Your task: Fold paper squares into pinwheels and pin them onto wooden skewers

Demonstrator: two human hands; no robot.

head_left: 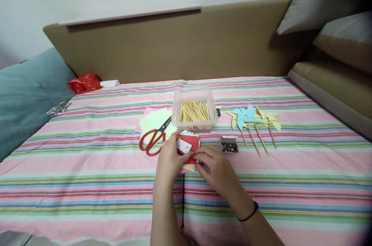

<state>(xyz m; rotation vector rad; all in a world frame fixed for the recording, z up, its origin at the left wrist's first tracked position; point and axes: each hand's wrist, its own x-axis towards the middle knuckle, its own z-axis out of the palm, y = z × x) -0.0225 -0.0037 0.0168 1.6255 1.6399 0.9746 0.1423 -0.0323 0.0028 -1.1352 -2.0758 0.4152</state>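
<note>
In the head view a red sheet of paper (194, 141) lies on a small stack of coloured paper, with a white printed card or packet (184, 146) on top. My left hand (171, 157) holds the red paper from the left, its thumb pressed near the paper's middle. From the right, my right hand (214, 165) pinches the lower right part of the same sheet, fingertips close to my left thumb. The fingers partly cover the paper, so its folds are hard to make out. Orange-handled scissors (155, 137) rest just left of my left hand, on pale green sheets (152, 120).
A clear plastic box (194, 125) of thin wooden sticks (194, 112) stands beyond my hands. To the right are a small open box of metal pins (229, 147) and several paper pinwheels (246, 117) on sticks. A red plastic bag (85, 84) lies far left on the striped cloth (87, 176).
</note>
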